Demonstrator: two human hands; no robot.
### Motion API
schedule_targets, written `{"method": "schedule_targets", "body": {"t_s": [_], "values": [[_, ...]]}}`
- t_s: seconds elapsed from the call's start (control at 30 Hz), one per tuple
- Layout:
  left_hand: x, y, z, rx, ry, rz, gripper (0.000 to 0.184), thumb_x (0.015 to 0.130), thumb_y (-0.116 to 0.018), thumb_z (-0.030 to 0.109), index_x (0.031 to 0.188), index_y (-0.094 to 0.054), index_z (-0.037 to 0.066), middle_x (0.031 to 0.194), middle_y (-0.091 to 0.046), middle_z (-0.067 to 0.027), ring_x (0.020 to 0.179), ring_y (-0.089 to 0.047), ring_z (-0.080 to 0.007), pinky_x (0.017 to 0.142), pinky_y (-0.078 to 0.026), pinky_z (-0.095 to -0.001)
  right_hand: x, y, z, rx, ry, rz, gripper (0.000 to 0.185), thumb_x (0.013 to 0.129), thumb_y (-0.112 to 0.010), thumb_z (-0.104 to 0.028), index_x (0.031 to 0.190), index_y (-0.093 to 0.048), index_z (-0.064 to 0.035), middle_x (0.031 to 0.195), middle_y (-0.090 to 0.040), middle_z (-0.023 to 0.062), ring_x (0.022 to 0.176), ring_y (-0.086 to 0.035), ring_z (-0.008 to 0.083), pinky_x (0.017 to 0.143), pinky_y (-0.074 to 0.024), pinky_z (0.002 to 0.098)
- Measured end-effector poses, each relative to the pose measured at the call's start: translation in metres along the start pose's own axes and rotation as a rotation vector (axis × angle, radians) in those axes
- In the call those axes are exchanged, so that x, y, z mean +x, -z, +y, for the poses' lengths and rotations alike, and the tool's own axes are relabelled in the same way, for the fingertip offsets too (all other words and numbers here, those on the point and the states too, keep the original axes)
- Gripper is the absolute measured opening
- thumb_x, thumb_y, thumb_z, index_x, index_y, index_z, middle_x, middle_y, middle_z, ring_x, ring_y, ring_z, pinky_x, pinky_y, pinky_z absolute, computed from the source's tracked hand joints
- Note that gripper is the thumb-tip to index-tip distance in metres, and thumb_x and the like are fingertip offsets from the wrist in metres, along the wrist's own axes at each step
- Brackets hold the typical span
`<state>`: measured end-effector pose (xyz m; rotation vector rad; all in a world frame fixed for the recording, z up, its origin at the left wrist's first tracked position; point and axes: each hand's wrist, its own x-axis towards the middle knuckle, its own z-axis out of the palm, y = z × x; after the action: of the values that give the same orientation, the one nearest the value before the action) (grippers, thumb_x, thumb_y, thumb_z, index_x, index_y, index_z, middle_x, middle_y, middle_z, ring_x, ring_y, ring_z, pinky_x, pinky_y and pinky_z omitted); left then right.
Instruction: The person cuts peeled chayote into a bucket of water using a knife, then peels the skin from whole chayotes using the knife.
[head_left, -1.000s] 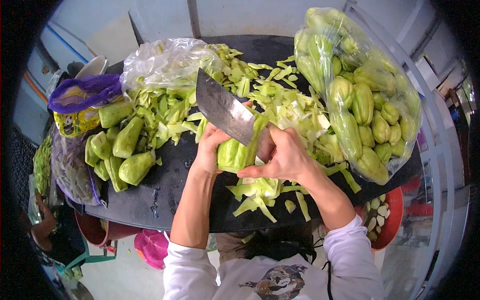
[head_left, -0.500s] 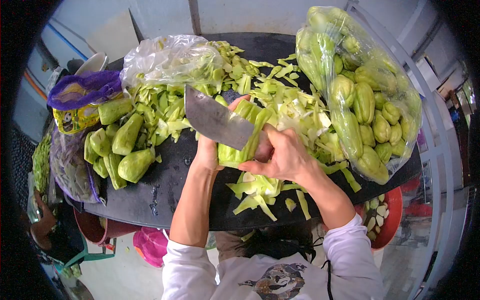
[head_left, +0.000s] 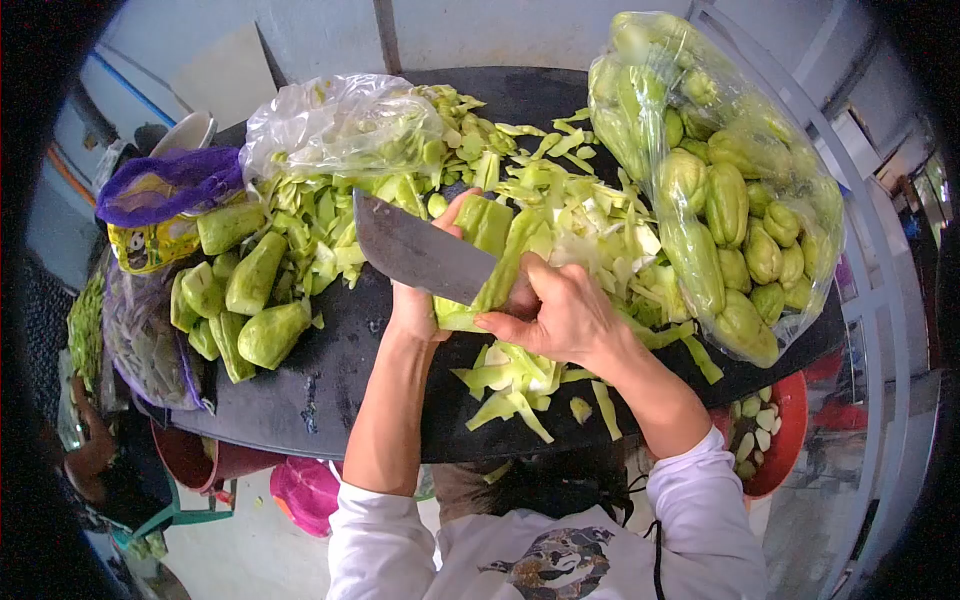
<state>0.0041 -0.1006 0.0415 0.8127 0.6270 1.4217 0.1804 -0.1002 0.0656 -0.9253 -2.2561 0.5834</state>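
Green chayote (head_left: 485, 224) is cradled in the curled left hand (head_left: 415, 308), right there above the black table's (head_left: 270, 412) near side, and the cleaver (head_left: 420, 250) is clasped in the right hand (head_left: 572, 310), blade angled left!

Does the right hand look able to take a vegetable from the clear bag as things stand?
Probably not: the right hand is occupied gripping the knife, and the clear bag lies between it and the vegetables inside, with no opening plainly visible.
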Motion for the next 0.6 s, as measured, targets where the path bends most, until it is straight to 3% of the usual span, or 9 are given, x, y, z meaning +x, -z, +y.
{"method": "schedule_targets", "body": {"t_s": [0.13, 0.2, 0.23, 0.37, 0.4, 0.43, 0.47, 0.53, 0.6], "values": [[0.002, 0.005, -0.005, -0.097, -0.026, 0.018, 0.062, 0.092, -0.057, 0.035, 0.143, -0.041, 0.002, 0.129, -0.058, -0.0131, 0.110, -0.062, -0.0238, 0.093, -0.053, -0.0362, -0.001, -0.004, 0.004, 0.029, -0.011, 0.019, 0.060, 0.080, -0.071, -0.055, 0.092, -0.055, 0.0022, 0.056, -0.063, 0.0146, 0.054, -0.066, 0.0351, 0.049, -0.0529, 0.0432], [0.005, 0.002, -0.006, -0.087, 0.055, 0.099, 0.060, 0.092, -0.056, 0.037, 0.141, -0.044, 0.004, 0.130, -0.058, -0.0128, 0.109, -0.062, -0.0237, 0.091, -0.053, -0.0367, -0.003, -0.006, 0.005, -0.123, 0.073, 0.001, 0.057, 0.082, -0.070, -0.053, 0.097, -0.057, 0.0003, 0.058, -0.064, 0.0140, 0.056, -0.067, 0.0344, 0.051, -0.0536, 0.0432], [0.010, 0.015, -0.010, -0.284, 0.145, 0.117, 0.052, 0.094, -0.054, 0.029, 0.138, -0.046, 0.003, 0.122, -0.062, -0.0105, 0.107, -0.062, -0.0217, 0.093, -0.050, -0.0352, -0.003, -0.006, 0.002, -0.124, 0.073, 0.005, 0.057, 0.082, -0.070, -0.053, 0.097, -0.057, 0.0003, 0.058, -0.064, 0.0140, 0.056, -0.067, 0.0344, 0.051, -0.0536, 0.0432], [0.003, 0.010, 0.003, -0.301, 0.082, 0.276, 0.044, 0.095, -0.051, 0.042, 0.122, -0.058, 0.009, 0.111, -0.065, -0.0090, 0.092, -0.065, -0.0224, 0.084, -0.053, -0.0418, 0.002, -0.005, 0.005, 0.188, 0.014, 0.028, 0.056, 0.088, -0.059, -0.058, 0.094, -0.064, -0.0026, 0.057, -0.063, 0.0130, 0.049, -0.065, 0.0307, 0.049, -0.0527, 0.0403], [0.008, 0.012, 0.007, -0.336, 0.156, 0.318, 0.046, 0.094, -0.048, 0.048, 0.120, -0.059, 0.011, 0.104, -0.066, -0.0092, 0.087, -0.065, -0.0236, 0.078, -0.053, -0.0456, 0.003, 0.000, 0.012, 0.308, -0.138, 0.006, 0.057, 0.091, -0.054, -0.059, 0.087, -0.062, -0.0033, 0.055, -0.060, 0.0097, 0.045, -0.060, 0.0255, 0.046, -0.0502, 0.0370], [0.006, 0.019, 0.008, -0.338, 0.153, 0.160, 0.050, 0.093, -0.049, 0.050, 0.120, -0.058, 0.008, 0.103, -0.065, -0.0115, 0.091, -0.064, -0.0295, 0.076, -0.053, -0.0448, 0.003, 0.004, 0.019, 0.425, -0.291, -0.016, 0.060, 0.094, -0.048, -0.061, 0.081, -0.061, -0.0039, 0.054, -0.056, 0.0065, 0.041, -0.056, 0.0204, 0.042, -0.0478, 0.0338], [0.006, 0.021, 0.007, -0.377, 0.170, 0.141, 0.052, 0.093, -0.049, 0.050, 0.121, -0.058, 0.008, 0.103, -0.064, -0.0125, 0.088, -0.063, -0.0309, 0.073, -0.052, -0.0451, 0.003, 0.006, 0.029, 0.422, -0.282, -0.015, 0.060, 0.094, -0.048, -0.061, 0.081, -0.061, -0.0039, 0.054, -0.056, 0.0065, 0.041, -0.056, 0.0204, 0.042, -0.0478, 0.0338], [0.003, 0.020, 0.007, -0.412, 0.186, 0.114, 0.054, 0.092, -0.049, 0.051, 0.122, -0.057, 0.007, 0.104, -0.064, -0.0135, 0.085, -0.062, -0.0323, 0.071, -0.052, -0.0455, 0.004, 0.009, 0.039, 0.976, -0.532, -0.098, 0.061, 0.098, -0.038, -0.060, 0.075, -0.051, -0.0058, 0.052, -0.047, 0.0011, 0.040, -0.047, 0.0119, 0.039, -0.0419, 0.0280], [0.001, 0.017, 0.005, -0.339, 0.209, 0.094, 0.055, 0.092, -0.050, 0.049, 0.125, -0.056, 0.005, 0.104, -0.063, -0.0141, 0.086, -0.061, -0.0342, 0.072, -0.052, -0.0457, 0.004, 0.011, 0.040, 0.951, -0.540, -0.053, 0.059, 0.099, -0.034, -0.060, 0.075, -0.047, -0.0070, 0.052, -0.046, 0.0011, 0.040, -0.046, 0.0110, 0.039, -0.0415, 0.0266]]}}
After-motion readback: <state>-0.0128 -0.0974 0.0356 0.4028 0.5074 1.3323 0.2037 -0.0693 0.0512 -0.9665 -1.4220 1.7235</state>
